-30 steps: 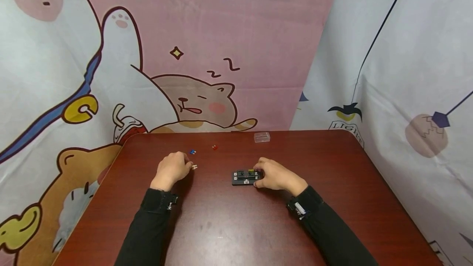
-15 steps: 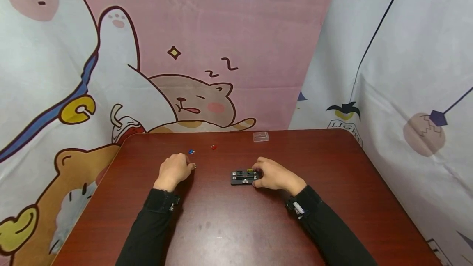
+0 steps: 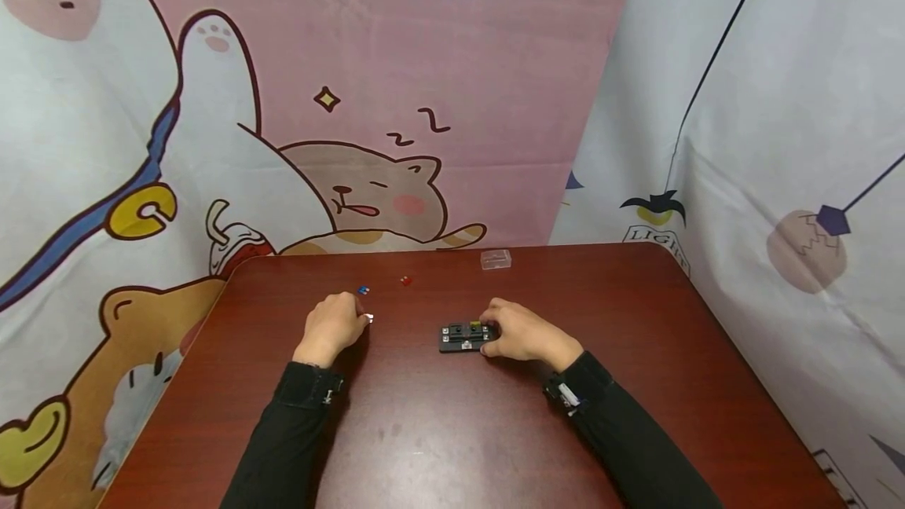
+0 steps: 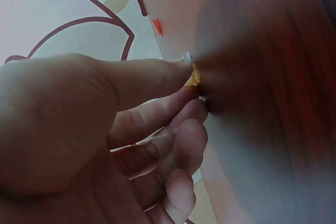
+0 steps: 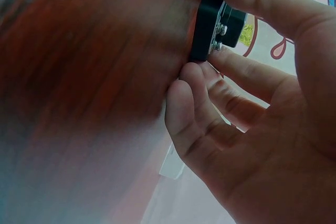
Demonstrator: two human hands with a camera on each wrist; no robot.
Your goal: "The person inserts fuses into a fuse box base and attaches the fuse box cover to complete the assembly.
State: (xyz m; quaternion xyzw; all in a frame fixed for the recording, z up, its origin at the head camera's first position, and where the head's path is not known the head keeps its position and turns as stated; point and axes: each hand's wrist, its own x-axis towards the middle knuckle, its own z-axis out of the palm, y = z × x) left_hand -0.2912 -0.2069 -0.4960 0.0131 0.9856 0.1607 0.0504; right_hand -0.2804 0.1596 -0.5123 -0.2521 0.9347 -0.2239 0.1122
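My left hand (image 3: 332, 327) pinches a small blade fuse between thumb and forefinger, low over the tabletop. In the left wrist view this fuse (image 4: 193, 77) shows amber, with a bright metal bit at the thumb tip; most of it is covered by the fingers. To the right, my right hand (image 3: 526, 334) holds the right end of a black fuse block (image 3: 459, 338), thumb on the near side and fingers on the far side. The block bears metal screws and a yellow piece (image 3: 475, 324) on its far right part. In the right wrist view its edge (image 5: 205, 30) meets the table.
Behind the left hand lie a blue blade fuse (image 3: 364, 290) and a red one (image 3: 406, 281). A small clear plastic box (image 3: 496, 259) sits near the far edge of the brown table (image 3: 424, 430). A printed cloth (image 3: 509, 85) hangs behind.
The left fingertips have shifted about the small fuse; its prongs stuck out further one second ago, and now only a bright tip shows. The right hand keeps its hold on the fuse block.
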